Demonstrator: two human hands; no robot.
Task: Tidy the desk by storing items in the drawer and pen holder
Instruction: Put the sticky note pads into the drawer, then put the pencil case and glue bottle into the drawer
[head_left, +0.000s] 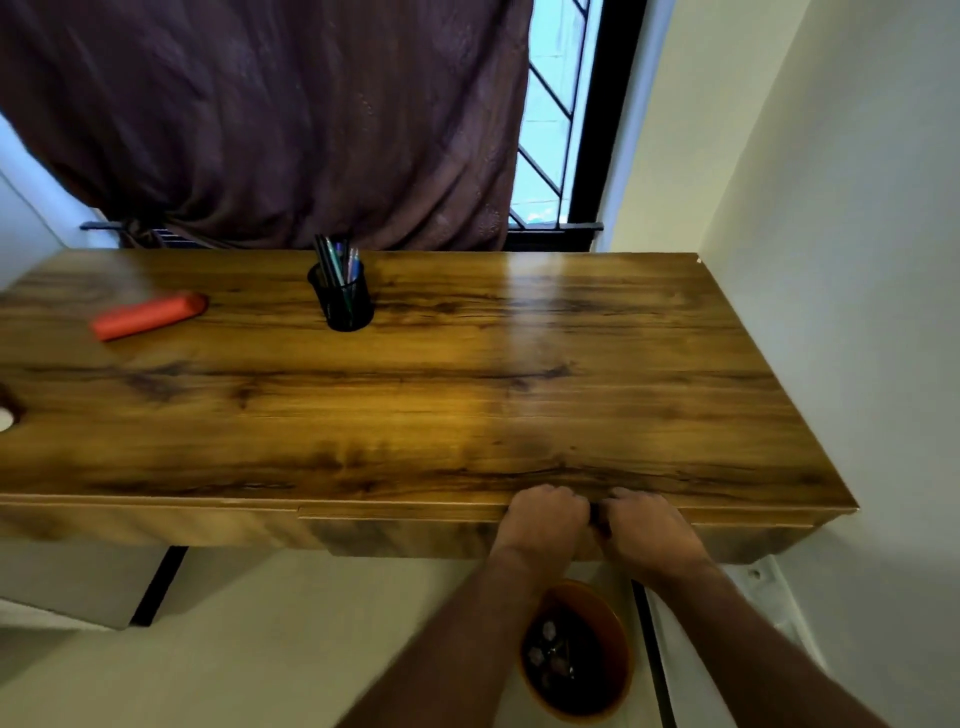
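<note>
Drawer (415, 525) front, under the desk (467, 395) edge, looks nearly flush.
Your left hand (545, 522) and right hand (647, 527) curl side by side at its top lip. Push evenly; red case (148, 316) remains beside the pen holder (342, 301).

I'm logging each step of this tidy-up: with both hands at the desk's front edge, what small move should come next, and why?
Probably pull the drawer outward. Both the left hand and right hand curl at its front, it looks shut, and the red case lies unstored on the desk.
</note>
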